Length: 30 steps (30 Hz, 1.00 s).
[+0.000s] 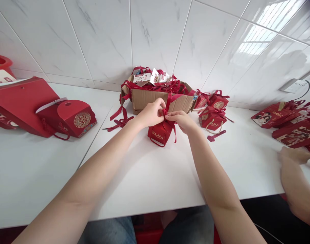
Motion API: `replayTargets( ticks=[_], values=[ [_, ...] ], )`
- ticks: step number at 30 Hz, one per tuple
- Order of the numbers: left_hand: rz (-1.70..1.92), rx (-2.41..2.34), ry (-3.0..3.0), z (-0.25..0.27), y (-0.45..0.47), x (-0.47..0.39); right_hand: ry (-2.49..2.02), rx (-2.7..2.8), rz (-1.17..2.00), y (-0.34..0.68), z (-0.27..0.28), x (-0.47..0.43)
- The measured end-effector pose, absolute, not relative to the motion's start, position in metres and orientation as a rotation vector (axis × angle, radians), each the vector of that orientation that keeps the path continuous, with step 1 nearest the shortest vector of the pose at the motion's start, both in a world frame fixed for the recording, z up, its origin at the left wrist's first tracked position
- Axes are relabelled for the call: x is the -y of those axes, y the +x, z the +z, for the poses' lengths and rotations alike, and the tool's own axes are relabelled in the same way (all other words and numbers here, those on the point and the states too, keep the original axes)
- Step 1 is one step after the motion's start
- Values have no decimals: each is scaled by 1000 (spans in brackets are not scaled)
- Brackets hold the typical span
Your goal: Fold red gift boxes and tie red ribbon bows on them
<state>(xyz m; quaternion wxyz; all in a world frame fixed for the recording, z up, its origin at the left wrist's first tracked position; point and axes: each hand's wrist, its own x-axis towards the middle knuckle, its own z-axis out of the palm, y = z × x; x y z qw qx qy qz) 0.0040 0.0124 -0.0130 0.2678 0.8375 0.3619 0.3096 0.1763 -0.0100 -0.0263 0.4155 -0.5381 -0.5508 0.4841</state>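
the left hand [153, 113] and right hand [182, 120], fingertips drawn together, pinch a red ribbon [169, 101] at the top of a small red box [158, 133]. this box sits on the white table [149, 183], just in front of a cardboard box [149, 99] heaped with loose ribbons [167, 87] and white tags [142, 78].

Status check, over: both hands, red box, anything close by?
Left hand and right hand pinching ribbon atop red box. Cord handle at box's front. Ribbon-heaped carton close behind.
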Motion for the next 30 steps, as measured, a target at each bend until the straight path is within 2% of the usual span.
replayTargets(
  ticks=[11,19,30],
  values=[
    [862,-1021,2209,-13,2,-17,-1265,1210,1323,177,-30,7],
    [622,-1112,2418,0,-7,-14,-1294,1237,1324,174,-25,11],
    [580,-1105,2505,-3,-7,-19,-1422,1238,1368,174,-17,17]
  ],
)
